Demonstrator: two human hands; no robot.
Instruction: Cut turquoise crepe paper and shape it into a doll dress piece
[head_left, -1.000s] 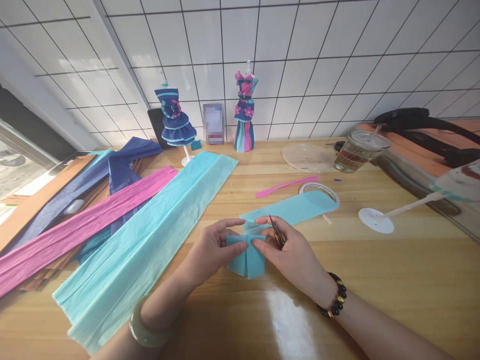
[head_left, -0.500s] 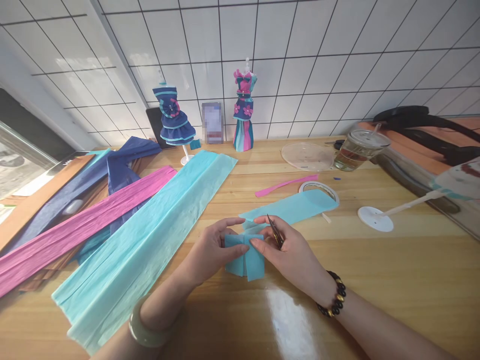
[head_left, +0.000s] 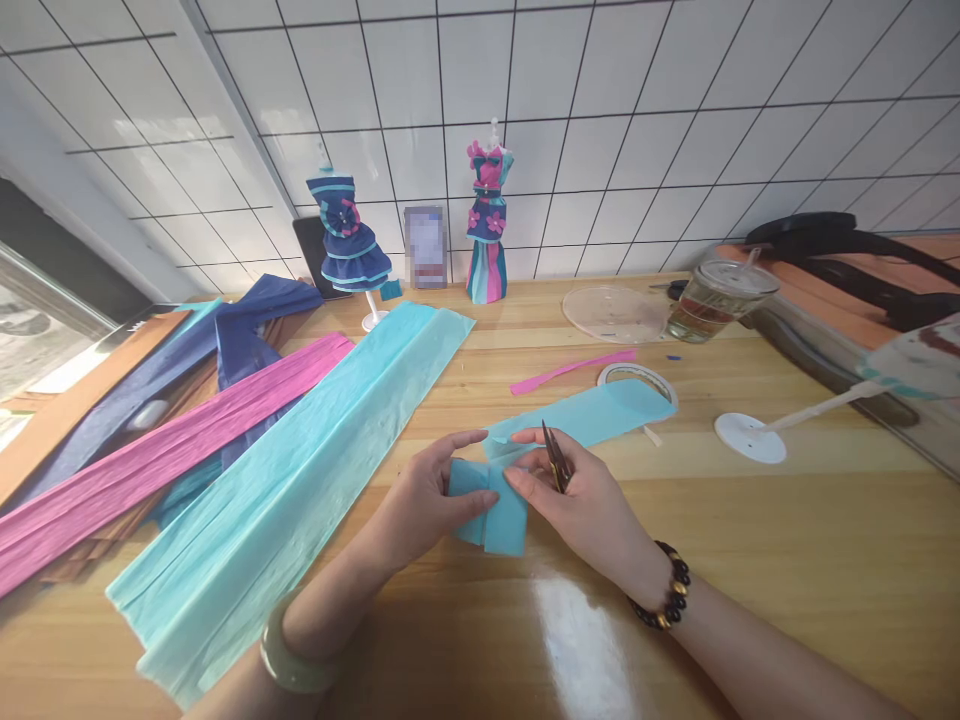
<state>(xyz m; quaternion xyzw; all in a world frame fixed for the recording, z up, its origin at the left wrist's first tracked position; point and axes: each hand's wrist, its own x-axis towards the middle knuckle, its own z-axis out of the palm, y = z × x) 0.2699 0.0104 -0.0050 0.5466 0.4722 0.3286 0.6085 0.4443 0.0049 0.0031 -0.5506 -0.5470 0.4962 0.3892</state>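
Note:
My left hand point(head_left: 427, 495) pinches the left part of a small folded piece of light-blue crepe paper point(head_left: 507, 518), thumb in front and fingers behind. On its right part, my right hand point(head_left: 581, 495) closes with thumb and fingers. Tucked in that same hand is a pair of small scissors point(head_left: 555, 458), blades pointing up. A vertical fold or overlap runs down the paper between the thumbs. Just beyond my fingers lies a light-blue paper strip point(head_left: 600, 412), partly over a roll of tape point(head_left: 660, 378).
Long turquoise crepe paper point(head_left: 300, 480) and a pink strip point(head_left: 187, 425) cover the left side. Two small dress forms point(head_left: 349, 235) point(head_left: 487, 230) and a phone point(head_left: 425, 248) stand by the tiled wall. A lidded cup point(head_left: 716, 300) and a fallen stand point(head_left: 752, 438) are right.
The right part of the small light-blue paper has shifted slightly up and left, narrowing the gap at the middle. The scissors have tipped a little with my right hand.

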